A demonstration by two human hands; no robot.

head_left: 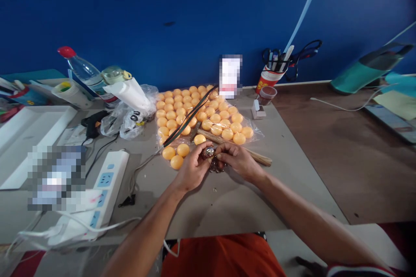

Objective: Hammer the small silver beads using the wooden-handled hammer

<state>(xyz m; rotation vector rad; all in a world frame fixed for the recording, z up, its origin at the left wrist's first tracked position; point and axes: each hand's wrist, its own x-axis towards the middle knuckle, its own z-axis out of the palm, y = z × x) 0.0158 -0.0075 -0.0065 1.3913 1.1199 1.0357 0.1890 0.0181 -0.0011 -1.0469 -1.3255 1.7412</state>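
Left hand [195, 169] curled, pinching shiny, rounded, bumpy-looking ball [208, 152] between hands; right hand [240, 162] with fingertips bunched beside it, can't tell if gripping; smooth orange balls [215, 118] far, in clear plastic [256, 132]

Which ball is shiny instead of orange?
The silvery ball between the left hand and the right hand. The others are plain orange balls, none of them held.

orange: balls [201, 116] | silver, dark-speckled: oval piece [208, 152] before balls | blue: wall [201, 21] behind balls | white, light-blue sockets [106, 179]: power strip [110, 189] left of balls
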